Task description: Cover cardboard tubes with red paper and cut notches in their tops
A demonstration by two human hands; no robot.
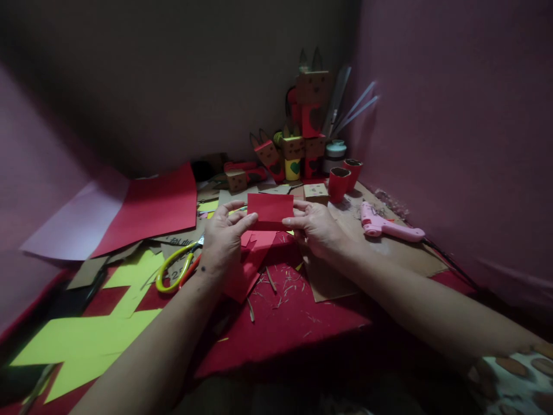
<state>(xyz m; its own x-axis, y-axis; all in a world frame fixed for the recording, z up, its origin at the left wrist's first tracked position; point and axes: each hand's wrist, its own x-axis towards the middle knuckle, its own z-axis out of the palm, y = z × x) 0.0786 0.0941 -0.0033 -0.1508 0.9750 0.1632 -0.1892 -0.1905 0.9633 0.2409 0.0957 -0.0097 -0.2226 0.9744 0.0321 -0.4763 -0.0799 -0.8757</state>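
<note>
Both hands hold up a small red paper rectangle (pixel 270 208) above the red-covered work surface (pixel 298 323). My left hand (pixel 223 237) pinches its left edge between thumb and fingers. My right hand (pixel 315 226) pinches its right edge. Under the hands lie more red paper pieces (pixel 250 259) and thin paper scraps. Yellow-handled scissors (pixel 175 268) lie just left of my left hand.
A pink glue gun (pixel 386 226) lies on cardboard at the right. Two red paper cups (pixel 343 180) and stacked cardboard box figures (pixel 302 138) stand in the back corner. A large red sheet (pixel 151 207) and yellow-green paper cutouts (pixel 86 340) lie at the left.
</note>
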